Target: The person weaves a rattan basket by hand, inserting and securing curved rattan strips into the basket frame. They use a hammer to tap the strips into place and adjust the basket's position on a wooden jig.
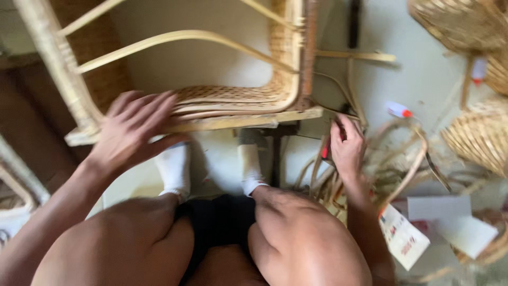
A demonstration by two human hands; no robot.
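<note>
Wicker chair (238,98) — left hand (132,132) splayed flat on it; right hand (346,148) pinching red-handled tool (325,152).

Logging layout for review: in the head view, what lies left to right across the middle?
Left hand resting on the wicker chair frame → white socks → right hand holding something red → loose cane coil → woven basket.
</note>
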